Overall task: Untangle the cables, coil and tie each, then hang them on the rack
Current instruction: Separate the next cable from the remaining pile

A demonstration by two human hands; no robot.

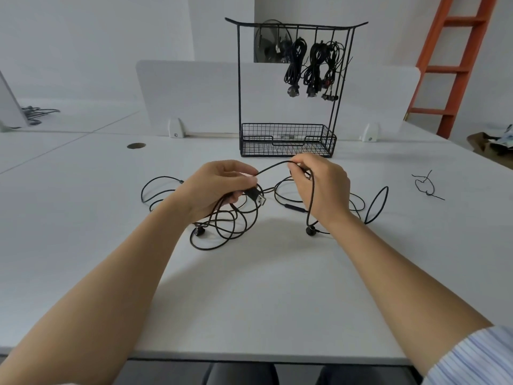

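- I am looking across a white desk (83,218) that is filling most of my view, under soft, even light.
- A pale divider panel (194,93) is standing along its far edge.
- A round hole (136,145) is showing in the desktop at the left.
- An orange ladder (455,65) is standing by the white wall (388,37) at the right.

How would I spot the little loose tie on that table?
Start at the black wire rack at the back of the white table. Look right of the right hand: a thin black tie lies alone. Unlike the tangled cables, it is one short knotted loop, touching nothing.
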